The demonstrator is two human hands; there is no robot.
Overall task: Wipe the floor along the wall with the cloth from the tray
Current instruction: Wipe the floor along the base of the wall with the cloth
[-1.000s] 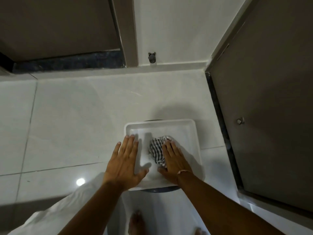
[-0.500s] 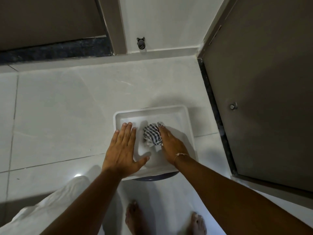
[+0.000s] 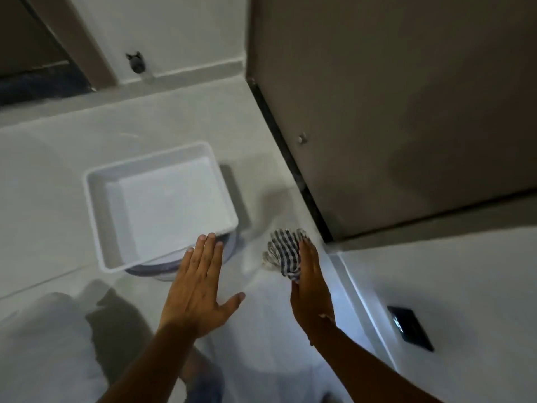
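Cloth out of the tray, near the wall

Right hand (image 3: 312, 282) grips the checked cloth (image 3: 283, 253) (bunched) above the floor (image 3: 261, 146); left hand (image 3: 200, 289) flat, fingers spread, beside the white tray (image 3: 96, 199).

— How is the scene lit?

— Dimly and evenly; no lamp is seen. The door (image 3: 406, 112) is rendered as a flat brown-grey mass, while the floor (image 3: 58, 170) is kept pale.

— Are shadows cast?

— A soft shadow is thrown to the right of the tray (image 3: 162, 199), and a darker patch is laid on the floor at lower left.

— Is the frame sharp?

— No. Motion smear is spread over everything; the cloth (image 3: 283, 254) stripes and the fingers of the left hand (image 3: 200, 292) are softened. Straight edges are bent and tilted toward the borders by the wide lens.
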